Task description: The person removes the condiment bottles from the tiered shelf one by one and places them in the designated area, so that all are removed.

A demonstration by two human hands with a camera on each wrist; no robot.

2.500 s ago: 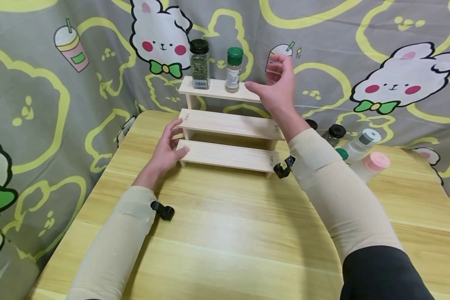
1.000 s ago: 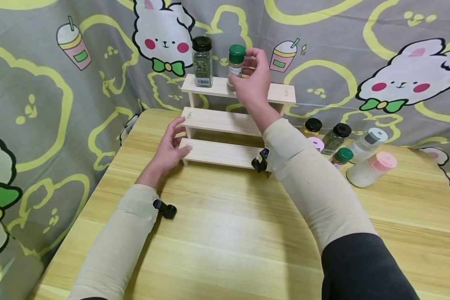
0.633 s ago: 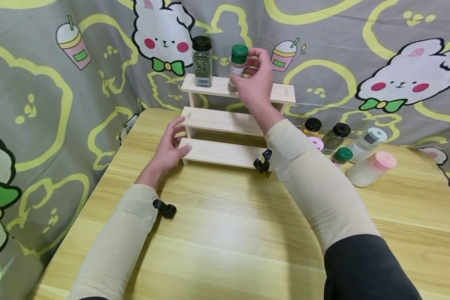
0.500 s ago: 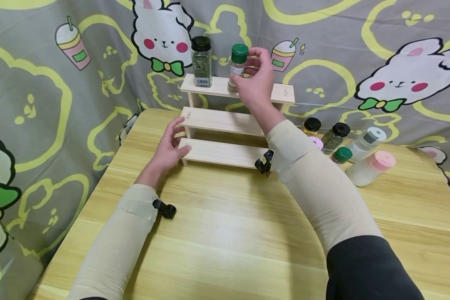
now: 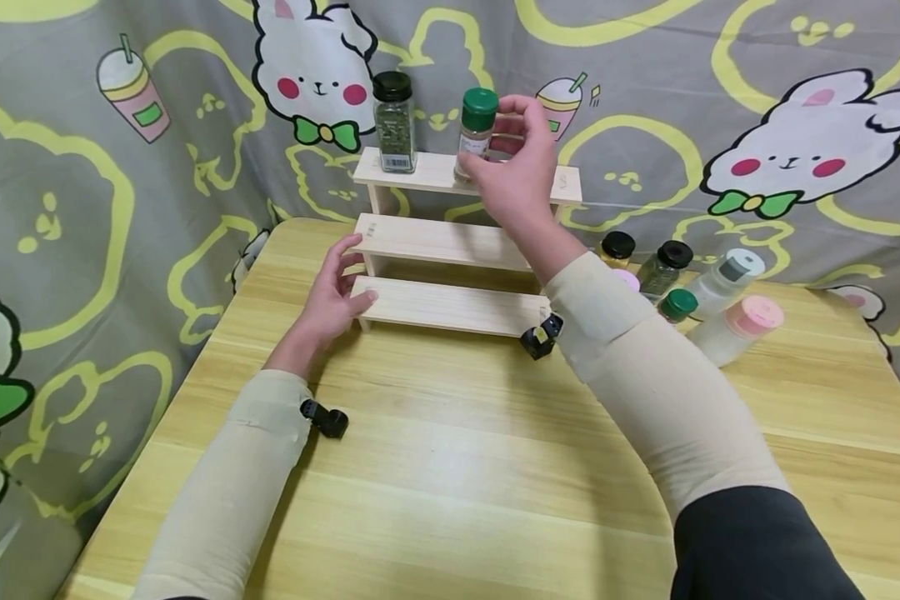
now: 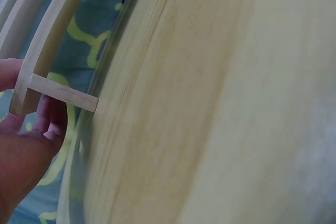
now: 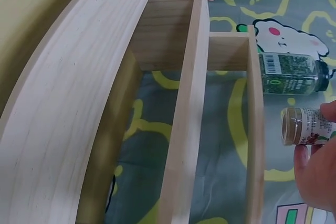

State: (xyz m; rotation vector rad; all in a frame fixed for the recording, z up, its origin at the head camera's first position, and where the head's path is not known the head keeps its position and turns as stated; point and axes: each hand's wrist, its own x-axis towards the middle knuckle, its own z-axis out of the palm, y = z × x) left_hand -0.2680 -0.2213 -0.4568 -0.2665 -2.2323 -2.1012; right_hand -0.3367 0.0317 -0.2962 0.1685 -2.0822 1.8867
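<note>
My right hand [image 5: 521, 171] holds a small spice jar [image 5: 474, 143] with a green cap, thumb on the near side and fingers behind. In the right wrist view a gap shows between this spice jar's base [image 7: 290, 126] and the top shelf's edge. A taller black-capped jar of green herbs [image 5: 395, 129] stands at the left of that shelf. My left hand [image 5: 330, 292] grips the left end of the three-tier wooden rack [image 5: 450, 306], thumb on the lowest shelf. In the left wrist view its fingers reach under that shelf [image 6: 52, 40].
Right of the rack, partly behind my right sleeve, stand several containers: black-capped jars [image 5: 663, 268], a green-capped jar [image 5: 678, 307], a clear bottle [image 5: 726, 282], a pink-capped bottle [image 5: 735, 329] and a lilac lid [image 5: 627, 279]. A patterned curtain [image 5: 645, 100] hangs behind the table [image 5: 435, 467].
My right hand has come left to the green-capped spice jar and taken hold of it. The jar has shifted slightly right, away from the herb jar. My left hand keeps its place on the rack.
</note>
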